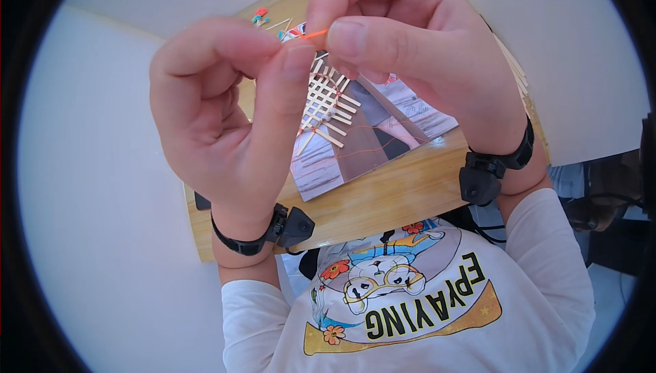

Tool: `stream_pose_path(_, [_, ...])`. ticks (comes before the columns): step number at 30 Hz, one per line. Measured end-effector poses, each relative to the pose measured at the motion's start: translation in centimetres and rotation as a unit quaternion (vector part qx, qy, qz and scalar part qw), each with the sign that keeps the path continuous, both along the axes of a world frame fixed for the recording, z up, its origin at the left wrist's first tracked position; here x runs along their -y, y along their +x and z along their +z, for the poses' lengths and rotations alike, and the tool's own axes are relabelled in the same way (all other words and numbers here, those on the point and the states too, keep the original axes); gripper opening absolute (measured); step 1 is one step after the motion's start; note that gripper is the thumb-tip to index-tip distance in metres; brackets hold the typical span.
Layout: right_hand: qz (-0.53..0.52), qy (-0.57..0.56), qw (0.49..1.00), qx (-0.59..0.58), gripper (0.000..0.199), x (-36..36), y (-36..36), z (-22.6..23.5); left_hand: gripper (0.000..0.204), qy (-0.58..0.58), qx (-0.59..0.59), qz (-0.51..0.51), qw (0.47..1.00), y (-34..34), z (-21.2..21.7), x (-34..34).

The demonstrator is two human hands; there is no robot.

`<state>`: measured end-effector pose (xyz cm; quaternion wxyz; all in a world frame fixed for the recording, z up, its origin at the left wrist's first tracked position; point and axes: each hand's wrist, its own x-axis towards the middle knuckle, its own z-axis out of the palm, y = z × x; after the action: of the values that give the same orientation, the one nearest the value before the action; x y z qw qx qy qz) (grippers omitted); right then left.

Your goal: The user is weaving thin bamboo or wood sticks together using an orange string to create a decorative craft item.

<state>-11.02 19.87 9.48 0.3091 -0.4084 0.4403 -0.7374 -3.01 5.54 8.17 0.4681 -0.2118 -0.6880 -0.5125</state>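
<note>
Thread (315, 34) stretches, orange, between my left hand (225, 99) and right hand (424, 45), both pinching it, woven sticks (321, 103) beneath.

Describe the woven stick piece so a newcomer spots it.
Start at the wooden table and find the printed picture sheet on it. The woven stick piece lies on that sheet, showing between left hand and right hand. Its criss-cross grid sets it apart from the loose sticks farther right.
</note>
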Motion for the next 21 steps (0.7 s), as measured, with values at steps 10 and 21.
stream_pose_path(10, [-0.025, -0.007, 0.999, -0.019, 0.019, -0.3, 0.4, 0.0, 0.011, -0.127, 0.007, 0.122, 0.984, 1.3, 0.5, -0.3])
stream_pose_path(21, [-0.056, -0.014, 0.997, -0.040, 0.019, -1.1, 1.1, -0.2, 0.011, -0.005, 0.074, 0.038, 0.997, 0.6, 0.5, -0.3])
